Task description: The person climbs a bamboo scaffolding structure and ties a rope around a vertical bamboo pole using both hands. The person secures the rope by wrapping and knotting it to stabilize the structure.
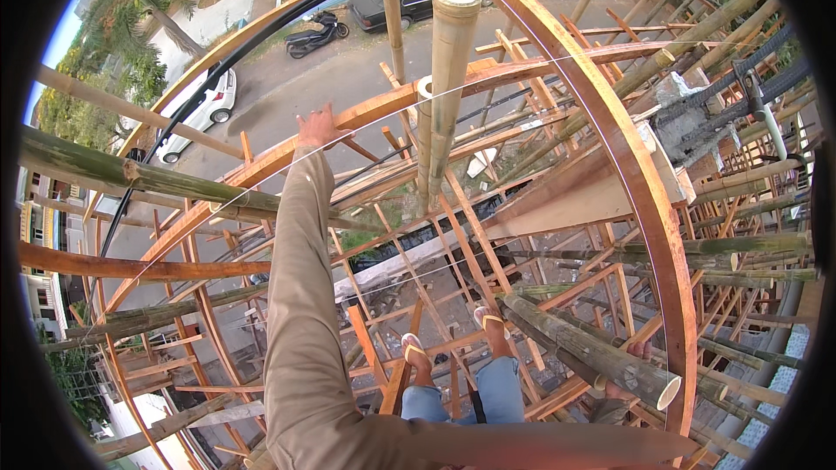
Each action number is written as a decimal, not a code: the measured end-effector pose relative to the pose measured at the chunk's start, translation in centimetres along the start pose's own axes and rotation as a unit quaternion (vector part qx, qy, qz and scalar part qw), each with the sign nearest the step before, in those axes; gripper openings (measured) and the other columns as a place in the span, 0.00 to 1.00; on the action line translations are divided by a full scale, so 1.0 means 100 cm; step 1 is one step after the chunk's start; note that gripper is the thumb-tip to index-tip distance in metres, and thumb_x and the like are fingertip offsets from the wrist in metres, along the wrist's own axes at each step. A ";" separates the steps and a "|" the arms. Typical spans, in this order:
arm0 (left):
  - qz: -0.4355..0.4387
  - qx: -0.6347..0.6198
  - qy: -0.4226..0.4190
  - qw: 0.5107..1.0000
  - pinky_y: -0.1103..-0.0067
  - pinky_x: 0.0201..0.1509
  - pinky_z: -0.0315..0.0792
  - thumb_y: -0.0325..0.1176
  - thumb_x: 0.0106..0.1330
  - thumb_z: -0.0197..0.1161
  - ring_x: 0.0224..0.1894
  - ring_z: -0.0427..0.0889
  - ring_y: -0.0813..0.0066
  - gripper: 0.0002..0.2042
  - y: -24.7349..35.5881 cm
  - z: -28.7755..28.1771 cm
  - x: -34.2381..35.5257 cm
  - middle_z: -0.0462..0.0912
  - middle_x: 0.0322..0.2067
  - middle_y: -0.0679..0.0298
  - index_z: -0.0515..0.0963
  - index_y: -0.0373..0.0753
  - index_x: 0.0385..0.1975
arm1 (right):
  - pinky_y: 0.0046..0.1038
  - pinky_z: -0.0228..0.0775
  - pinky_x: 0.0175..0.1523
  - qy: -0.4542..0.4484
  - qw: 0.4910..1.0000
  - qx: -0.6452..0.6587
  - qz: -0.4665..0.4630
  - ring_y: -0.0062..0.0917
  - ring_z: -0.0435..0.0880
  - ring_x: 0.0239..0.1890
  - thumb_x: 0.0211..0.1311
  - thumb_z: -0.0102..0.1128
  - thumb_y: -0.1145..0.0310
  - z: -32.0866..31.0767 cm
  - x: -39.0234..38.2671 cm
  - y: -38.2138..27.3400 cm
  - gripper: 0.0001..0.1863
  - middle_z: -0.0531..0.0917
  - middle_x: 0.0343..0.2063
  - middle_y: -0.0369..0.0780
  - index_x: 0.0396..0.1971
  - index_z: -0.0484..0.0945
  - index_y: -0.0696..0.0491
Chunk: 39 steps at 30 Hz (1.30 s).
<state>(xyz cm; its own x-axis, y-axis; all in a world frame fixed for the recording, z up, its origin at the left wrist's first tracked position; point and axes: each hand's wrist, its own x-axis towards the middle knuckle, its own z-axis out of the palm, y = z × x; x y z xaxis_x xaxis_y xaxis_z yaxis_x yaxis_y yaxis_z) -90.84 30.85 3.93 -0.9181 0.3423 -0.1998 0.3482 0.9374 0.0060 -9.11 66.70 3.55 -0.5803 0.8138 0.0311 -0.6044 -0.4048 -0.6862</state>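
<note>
My left arm, in a brown sleeve, stretches forward. My left hand (317, 128) rests on a long orange-brown timber beam (374, 107), its fingers spread over the upper edge. At lower right, the fingers of my right hand (640, 348) show beyond a thick bamboo pole (601, 352), and the wrist shows on its near side. The hand appears wrapped round the pole from below; its middle is hidden. A thin white string (418, 103) crosses the view near my left hand. My feet in flip-flops (413, 346) stand on narrow wood members high above the ground.
An upright bamboo post (448, 78) rises ahead. Another large beam (610, 122) bends down the right side. Grey concrete with rebar (688, 126) and a metal clamp (766, 113) are at right. Below lie a road (261, 78), parked cars (396, 2) and a scooter (316, 34).
</note>
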 end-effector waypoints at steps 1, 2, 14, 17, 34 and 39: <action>-0.001 0.018 -0.005 1.000 0.48 0.67 0.62 0.70 0.48 0.71 0.56 0.81 0.50 0.46 -0.003 0.002 0.006 0.84 0.49 0.50 0.73 0.39 0.60 | 0.55 0.56 0.75 -0.019 1.000 -0.012 0.008 0.37 0.72 0.66 0.76 0.44 0.46 0.001 0.002 0.000 0.34 0.77 0.60 0.48 0.69 0.62 0.57; 0.015 0.050 -0.008 0.999 0.50 0.64 0.64 0.70 0.49 0.69 0.53 0.83 0.50 0.42 -0.007 0.003 0.012 0.85 0.46 0.50 0.77 0.38 0.53 | 0.54 0.58 0.74 0.003 1.000 -0.028 0.001 0.37 0.73 0.66 0.76 0.44 0.47 0.002 -0.003 -0.003 0.33 0.77 0.60 0.47 0.70 0.61 0.56; 0.093 0.079 0.023 0.992 0.52 0.49 0.75 0.78 0.58 0.54 0.46 0.83 0.36 0.44 -0.019 0.057 0.049 0.84 0.38 0.38 0.76 0.34 0.47 | 0.46 0.65 0.69 0.214 0.975 -0.038 -0.040 0.39 0.78 0.56 0.72 0.46 0.39 0.012 -0.032 -0.015 0.37 0.83 0.48 0.44 0.60 0.70 0.60; 0.074 0.096 0.009 0.993 0.53 0.50 0.75 0.77 0.58 0.53 0.47 0.83 0.38 0.44 -0.021 0.057 0.050 0.84 0.40 0.38 0.76 0.33 0.47 | 0.45 0.63 0.70 0.251 0.964 -0.065 -0.057 0.38 0.75 0.57 0.72 0.45 0.39 0.023 -0.028 -0.008 0.36 0.81 0.46 0.43 0.58 0.70 0.60; 0.100 0.057 0.038 0.993 0.57 0.46 0.74 0.74 0.59 0.59 0.42 0.84 0.44 0.39 -0.018 0.059 0.046 0.86 0.36 0.46 0.78 0.36 0.43 | 0.30 0.76 0.52 0.479 0.645 -0.538 -0.257 0.25 0.80 0.45 0.60 0.70 0.78 0.130 -0.001 0.064 0.23 0.80 0.47 0.43 0.53 0.70 0.60; 0.105 0.054 0.054 0.992 0.58 0.44 0.75 0.72 0.59 0.61 0.39 0.84 0.44 0.37 -0.018 0.060 0.044 0.86 0.35 0.45 0.78 0.35 0.40 | 0.29 0.78 0.48 0.473 0.636 -0.572 -0.211 0.24 0.82 0.41 0.62 0.69 0.79 0.135 -0.006 0.057 0.17 0.82 0.43 0.43 0.48 0.73 0.61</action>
<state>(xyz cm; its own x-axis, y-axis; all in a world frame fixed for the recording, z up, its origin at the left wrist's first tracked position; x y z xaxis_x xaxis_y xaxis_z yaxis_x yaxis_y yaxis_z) -94.42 30.29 -2.85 -0.8364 0.5390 -0.0997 0.5462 0.8347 -0.0698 -19.63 58.27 9.42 0.4176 0.8552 0.3070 0.5090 0.0597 -0.8587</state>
